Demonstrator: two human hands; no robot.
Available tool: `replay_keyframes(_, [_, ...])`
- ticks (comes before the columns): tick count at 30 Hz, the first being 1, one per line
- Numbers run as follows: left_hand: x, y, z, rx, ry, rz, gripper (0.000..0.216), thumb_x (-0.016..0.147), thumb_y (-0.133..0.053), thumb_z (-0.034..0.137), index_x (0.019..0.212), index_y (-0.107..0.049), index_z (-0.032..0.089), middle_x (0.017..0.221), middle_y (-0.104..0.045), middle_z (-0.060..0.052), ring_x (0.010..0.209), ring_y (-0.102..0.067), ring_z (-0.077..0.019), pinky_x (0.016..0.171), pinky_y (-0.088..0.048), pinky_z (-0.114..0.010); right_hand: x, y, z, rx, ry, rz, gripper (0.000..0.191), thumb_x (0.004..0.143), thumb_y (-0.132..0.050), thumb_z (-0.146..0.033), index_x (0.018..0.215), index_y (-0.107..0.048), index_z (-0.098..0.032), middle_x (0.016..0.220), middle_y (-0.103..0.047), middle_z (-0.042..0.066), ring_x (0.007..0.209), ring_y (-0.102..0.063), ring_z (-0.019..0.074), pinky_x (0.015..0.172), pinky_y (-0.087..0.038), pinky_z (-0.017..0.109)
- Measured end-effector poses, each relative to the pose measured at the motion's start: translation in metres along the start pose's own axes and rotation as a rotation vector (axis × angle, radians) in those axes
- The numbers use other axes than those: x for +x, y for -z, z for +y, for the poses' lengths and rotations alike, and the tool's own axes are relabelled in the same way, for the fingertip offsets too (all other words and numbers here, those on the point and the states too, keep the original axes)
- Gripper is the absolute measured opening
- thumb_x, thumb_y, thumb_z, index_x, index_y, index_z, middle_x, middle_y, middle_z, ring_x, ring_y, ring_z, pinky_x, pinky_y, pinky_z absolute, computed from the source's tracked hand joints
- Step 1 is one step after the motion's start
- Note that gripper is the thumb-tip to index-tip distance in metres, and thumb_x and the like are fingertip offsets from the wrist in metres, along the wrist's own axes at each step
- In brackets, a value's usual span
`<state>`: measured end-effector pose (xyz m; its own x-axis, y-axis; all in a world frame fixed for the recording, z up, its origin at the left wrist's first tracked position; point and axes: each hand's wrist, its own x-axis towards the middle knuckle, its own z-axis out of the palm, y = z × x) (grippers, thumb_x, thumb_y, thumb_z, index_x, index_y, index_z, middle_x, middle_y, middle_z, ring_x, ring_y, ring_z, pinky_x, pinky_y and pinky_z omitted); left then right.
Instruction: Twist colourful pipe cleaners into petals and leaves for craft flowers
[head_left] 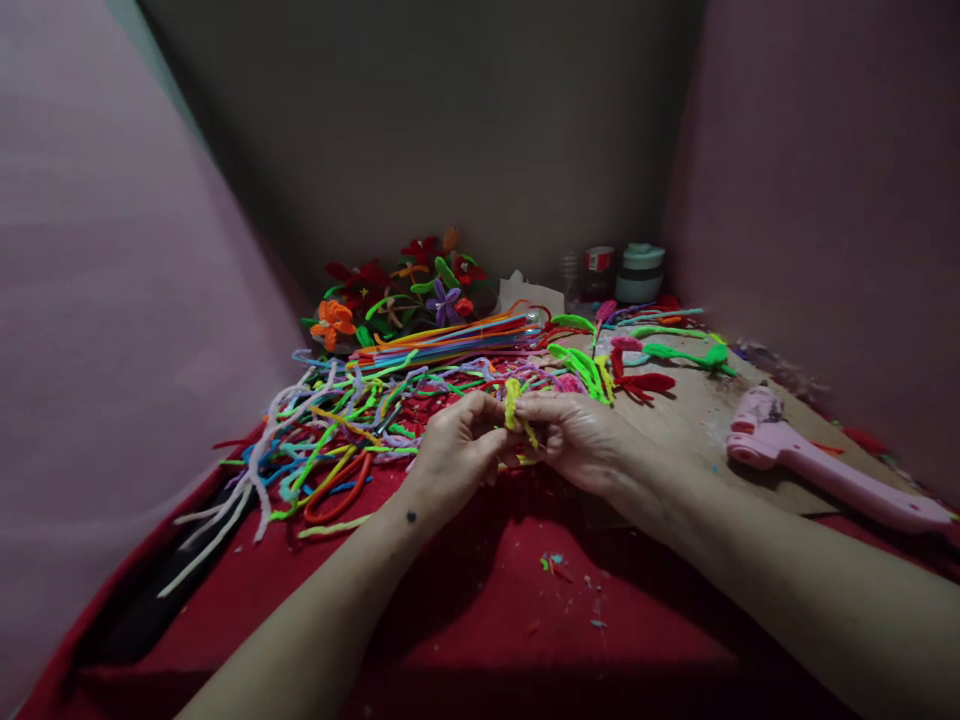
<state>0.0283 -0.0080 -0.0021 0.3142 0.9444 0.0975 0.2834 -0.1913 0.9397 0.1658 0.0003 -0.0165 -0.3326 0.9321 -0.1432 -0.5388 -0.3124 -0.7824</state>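
Both my hands meet at the middle of a red cloth [480, 610]. My left hand [450, 450] and my right hand [581, 435] are closed in a pinch on a short yellow pipe cleaner [512, 402], which sticks up between the fingertips with a bent tail below. Just behind the hands lies a tangled heap of loose pipe cleaners [352, 420] in many colours. A straight bundle of pipe cleaners [457, 345] lies across the back of the heap.
Finished pipe-cleaner flowers [405, 285] stand at the back left. Green and red pipe-cleaner leaf shapes [637, 370] lie on a cardboard sheet [697, 420] at right, beside a pink glue gun [817, 465]. Jars [637, 272] stand in the back corner. Walls close in on three sides.
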Motion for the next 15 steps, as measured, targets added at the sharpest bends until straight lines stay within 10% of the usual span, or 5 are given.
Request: replay_keyframes(15, [0.002, 0.011, 0.006, 0.016, 0.233, -0.222, 0.006, 0.066, -0.053, 0.017, 0.068, -0.047, 0.017, 0.041, -0.051, 0.005, 0.032, -0.046, -0.0088, 0.029, -0.035, -0.016, 0.002, -0.002, 0.001, 0.057, -0.026, 0.009, 0.006, 0.056, -0.054, -0.01, 0.051, -0.052, -0.013, 0.048, -0.052, 0.0, 0.046, -0.046, 0.0096, 0.049, -0.036, 0.025])
